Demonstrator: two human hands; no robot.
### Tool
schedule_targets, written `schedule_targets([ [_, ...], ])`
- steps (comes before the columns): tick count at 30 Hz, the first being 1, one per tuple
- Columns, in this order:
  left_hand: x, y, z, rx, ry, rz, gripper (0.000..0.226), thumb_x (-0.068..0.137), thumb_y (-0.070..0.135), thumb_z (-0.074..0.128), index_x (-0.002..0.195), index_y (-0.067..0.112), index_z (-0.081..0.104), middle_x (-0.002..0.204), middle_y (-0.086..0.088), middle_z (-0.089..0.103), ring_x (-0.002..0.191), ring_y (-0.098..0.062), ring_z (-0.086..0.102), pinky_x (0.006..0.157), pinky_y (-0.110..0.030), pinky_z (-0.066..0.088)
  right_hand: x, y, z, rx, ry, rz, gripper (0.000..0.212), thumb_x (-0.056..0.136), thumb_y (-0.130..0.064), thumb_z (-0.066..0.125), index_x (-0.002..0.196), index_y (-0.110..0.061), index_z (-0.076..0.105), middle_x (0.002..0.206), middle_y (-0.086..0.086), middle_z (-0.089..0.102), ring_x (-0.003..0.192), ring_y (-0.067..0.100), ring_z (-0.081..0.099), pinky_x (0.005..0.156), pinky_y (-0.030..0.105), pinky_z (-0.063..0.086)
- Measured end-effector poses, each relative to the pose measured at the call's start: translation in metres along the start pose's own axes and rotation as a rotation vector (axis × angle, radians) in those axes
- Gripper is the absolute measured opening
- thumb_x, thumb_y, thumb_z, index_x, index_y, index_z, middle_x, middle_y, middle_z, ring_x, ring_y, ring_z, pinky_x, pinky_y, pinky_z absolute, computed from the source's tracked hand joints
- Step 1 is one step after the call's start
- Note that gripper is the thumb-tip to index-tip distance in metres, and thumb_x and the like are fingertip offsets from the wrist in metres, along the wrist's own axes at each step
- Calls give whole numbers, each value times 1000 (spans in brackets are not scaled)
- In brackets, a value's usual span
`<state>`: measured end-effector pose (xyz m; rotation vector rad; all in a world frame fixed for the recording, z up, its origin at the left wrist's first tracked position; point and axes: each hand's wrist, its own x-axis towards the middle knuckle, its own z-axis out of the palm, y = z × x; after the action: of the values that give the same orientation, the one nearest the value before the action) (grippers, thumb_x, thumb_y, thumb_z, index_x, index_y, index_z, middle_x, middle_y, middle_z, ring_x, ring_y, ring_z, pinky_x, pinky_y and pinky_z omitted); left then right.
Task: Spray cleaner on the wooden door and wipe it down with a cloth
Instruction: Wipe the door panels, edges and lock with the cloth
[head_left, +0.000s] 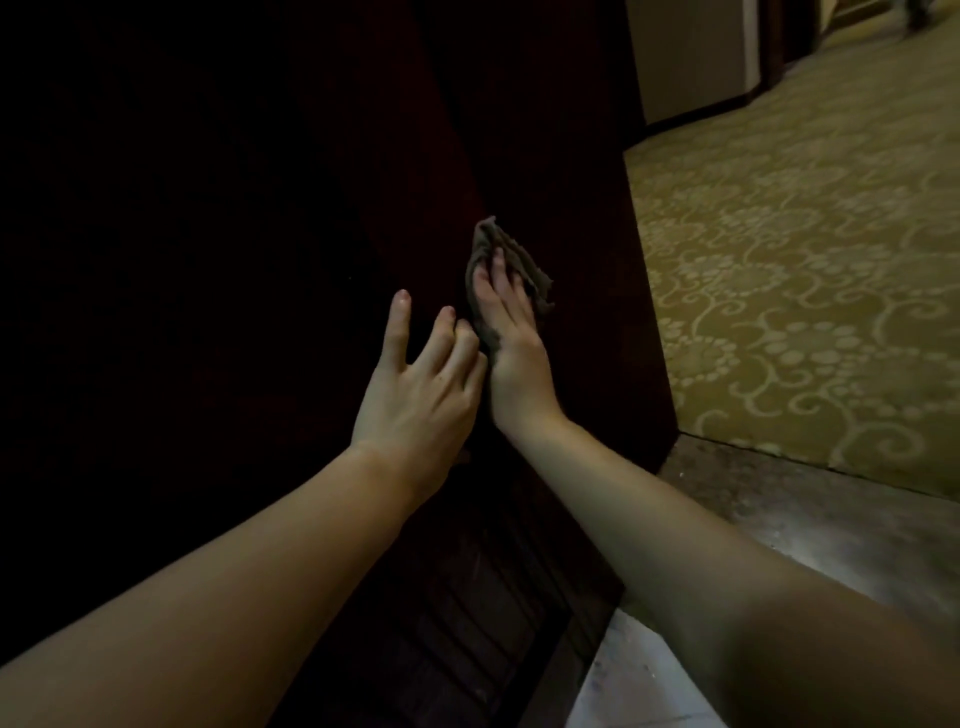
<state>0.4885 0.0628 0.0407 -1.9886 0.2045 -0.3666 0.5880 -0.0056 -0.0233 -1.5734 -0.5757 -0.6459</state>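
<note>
Right hand lies flat, pressing the cloth to the door. Left hand, at nine o'clock, is spread and empty. Even, overlapping strokes would serve best.

Head view, downward, close to door

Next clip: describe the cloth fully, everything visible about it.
The cloth is a small grey-brown rag with a ribbed or looped weave, soft and crumpled rather than folded neatly. It lies flat against the dark wooden door, near its open edge, pinned there by the right hand, whose palm and fingers cover its middle. Its edges stick out above the fingertips, to the right, and down along the thumb side. The left hand hovers just beside it, fingers spread, seemingly not gripping it.
</note>
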Motion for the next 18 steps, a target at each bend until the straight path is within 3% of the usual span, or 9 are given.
schedule_targets([
  [2, 0, 3, 0, -9, -4, 6, 86, 92, 57, 43, 150, 6, 4, 155, -22, -6, 144, -40, -12, 103, -68, -17, -17, 13, 10, -16, 48, 26, 55, 98, -22, 44, 150, -15, 27, 160, 5, 18, 149, 26, 13, 123, 34, 5],
  [4, 0, 10, 1, -37, 0, 20, 82, 93, 50, 44, 149, 6, 3, 154, -23, -8, 143, -42, -13, 105, -66, -17, -48, 30, 23, -48, 85, 127, 54, 100, -41, 36, 149, -29, 17, 160, -4, 13, 150, 20, 11, 119, 18, -3],
  [6, 1, 18, 7, -40, -4, 62, 85, 92, 50, 46, 149, 5, 1, 154, -23, -8, 143, -43, -13, 107, -64, -16, -75, 48, 31, -21, 113, 206, 50, 99, -51, 28, 146, -44, 11, 159, -10, 10, 150, 14, 8, 120, 19, -1],
  [8, 2, 29, 15, -45, -9, 105, 89, 90, 52, 48, 149, 4, 1, 154, -24, -8, 143, -43, -12, 109, -63, -13, -99, 65, 33, 45, 133, 315, 48, 103, -36, 36, 142, -47, 11, 155, -16, 5, 150, 13, 5, 122, 29, 6],
  [10, 3, 39, 20, -49, -15, 135, 92, 88, 54, 51, 149, 3, 3, 154, -25, -6, 143, -43, -10, 110, -63, -10, -123, 82, 30, 50, 135, 425, 54, 103, -14, 40, 142, -37, 11, 152, -16, 3, 150, 16, 3, 123, 36, 7],
  [15, 10, 54, 27, -29, -28, 174, 102, 82, 63, 55, 149, 4, 5, 155, -25, -3, 143, -43, -8, 112, -63, -6, -153, 105, 27, 184, 126, 688, 51, 105, -8, 28, 141, -37, 6, 161, -8, 2, 150, 14, 0, 123, 41, 6],
  [18, 14, 63, 30, -18, -32, 194, 99, 85, 60, 54, 150, 5, 3, 155, -24, -5, 143, -43, -9, 113, -63, -6, -133, 85, 27, 176, 140, 576, 53, 104, -8, 34, 147, -31, 13, 160, -9, 5, 150, 14, 1, 123, 34, 5],
])
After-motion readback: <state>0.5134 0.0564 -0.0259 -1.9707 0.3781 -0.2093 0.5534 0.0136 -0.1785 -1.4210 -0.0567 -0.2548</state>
